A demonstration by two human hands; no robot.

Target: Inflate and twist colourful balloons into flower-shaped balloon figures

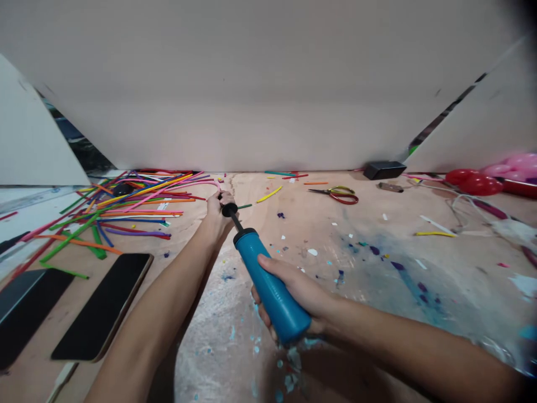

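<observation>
A blue hand balloon pump (268, 285) slants across the middle, its black rod (236, 220) partly drawn out. My right hand (289, 282) wraps round the blue barrel, thumb on top. At the far black end of the pump, my left hand (222, 202) is closed, its fingers mostly hidden by the wrist and the black disc. A thin pink uninflated balloon (210, 182) curves from the pile to the fingers of this hand; whether they pinch it is hard to see. Left of that hand lies a heap of long uninflated balloons (142, 210) in many colours.
Two dark phones (104, 308) (31, 313) lie at the left. Scissors (339, 195) and a black box (385, 169) are toward the back right. Red inflated balloons (474, 182) sit at the far right. A white board (268, 112) stands behind; scraps and paint stains dot the table (356, 268).
</observation>
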